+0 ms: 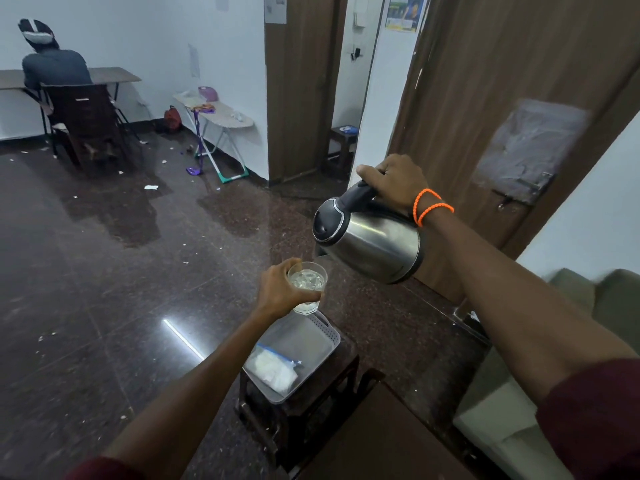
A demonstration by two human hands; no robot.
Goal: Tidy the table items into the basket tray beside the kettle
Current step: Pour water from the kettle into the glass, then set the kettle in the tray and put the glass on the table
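Dark floor (104,271); 1 kettle (370,244), 1 glass (307,285)

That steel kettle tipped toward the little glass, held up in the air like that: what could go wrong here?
1. The stainless steel kettle with black lid, held by the right hand, leans toward a small clear glass with a narrow mouth; water might miss and wet the left hand.
2. Both hang above the white perforated plastic basket tray, so spills could land on the clear zip bag of white material.
3. The glass looks fairly full and could overflow.
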